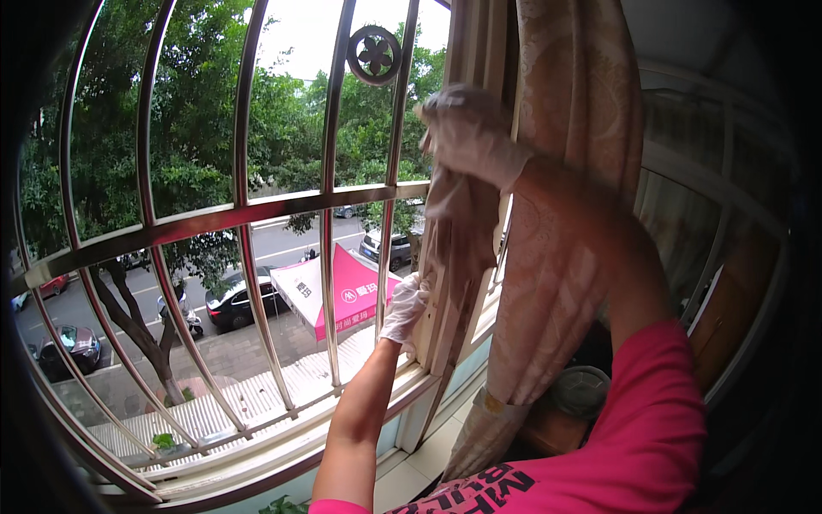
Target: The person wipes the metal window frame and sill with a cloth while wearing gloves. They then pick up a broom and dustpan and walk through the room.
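Observation:
My right hand [472,125], in a thin whitish glove and blurred, is raised at the upper part of the window frame [433,327]. It holds a greyish cloth [462,218], which hangs down over the upright of the frame. Lower down, my left hand [408,307], also gloved, grips the edge of the same upright, its fingertips partly hidden. A patterned beige curtain [546,257] hangs gathered just right of the frame, behind my right forearm.
Metal security bars [241,128] with a crossbar [282,207] stand outside the window opening. Below are a pink and white canopy [347,289], parked cars [241,299] and trees. A tiled sill [401,478] runs beneath the frame. A round lidded container [581,390] stands behind the curtain.

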